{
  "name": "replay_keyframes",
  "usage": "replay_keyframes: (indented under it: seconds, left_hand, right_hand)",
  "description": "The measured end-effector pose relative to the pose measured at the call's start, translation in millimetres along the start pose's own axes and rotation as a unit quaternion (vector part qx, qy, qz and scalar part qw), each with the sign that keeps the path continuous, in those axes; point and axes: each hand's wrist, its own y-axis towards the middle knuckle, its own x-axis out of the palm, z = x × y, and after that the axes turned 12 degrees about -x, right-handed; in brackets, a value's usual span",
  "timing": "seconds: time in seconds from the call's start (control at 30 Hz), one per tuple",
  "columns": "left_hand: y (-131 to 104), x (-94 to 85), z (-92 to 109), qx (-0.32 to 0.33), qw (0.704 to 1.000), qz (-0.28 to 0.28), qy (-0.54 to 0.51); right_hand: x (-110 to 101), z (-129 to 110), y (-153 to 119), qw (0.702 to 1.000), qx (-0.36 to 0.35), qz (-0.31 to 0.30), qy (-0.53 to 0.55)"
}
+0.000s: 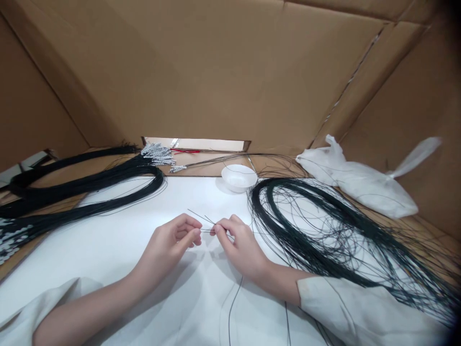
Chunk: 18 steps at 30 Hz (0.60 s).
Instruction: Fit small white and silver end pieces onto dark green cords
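Observation:
Over the white work surface (144, 250) my two hands nearly meet at the centre. My right hand (239, 242) pinches thin dark cord (201, 216) between thumb and forefinger, and two loose ends stick out up and to the left. My left hand (176, 238) is closed with thumb against fingers on a strand of the same cord, which spans the small gap to my right hand. Lengths of the cord hang below my right hand toward the near edge. What lies inside the fingertips is hidden.
A large loop of dark cords (324, 240) lies at right. Bundled black cords (82, 192) with white beaded ends (156, 154) lie at left. A white bowl (239, 178) stands at the back, and a white plastic bag (374, 187) lies right. Cardboard walls (201, 72) enclose the surface.

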Motion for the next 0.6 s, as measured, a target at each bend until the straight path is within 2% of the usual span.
replay_keyframes:
  seconds: [0.13, 0.3, 0.5, 0.6]
  left_hand:
    - [0.0, -0.5, 2.3, -0.011, 0.999, -0.018, -0.03]
    - [-3.0, -0.1, 4.3, 0.005, 1.0, 0.0, -0.021]
    - [-2.4, -5.1, 3.9, 0.024, 0.995, 0.095, 0.017]
    - [1.0, -6.0, 2.9, 0.045, 0.988, 0.12, 0.08]
  right_hand:
    - [-0.3, 0.7, 0.4, 1.0, 0.005, 0.004, 0.025]
    - [1.3, 1.8, 0.0, 0.999, 0.012, 0.025, 0.04]
    - [-2.3, 5.7, 3.5, 0.995, 0.048, 0.058, 0.066]
    - [-4.4, 5.9, 5.1, 0.993, 0.059, 0.072, 0.075]
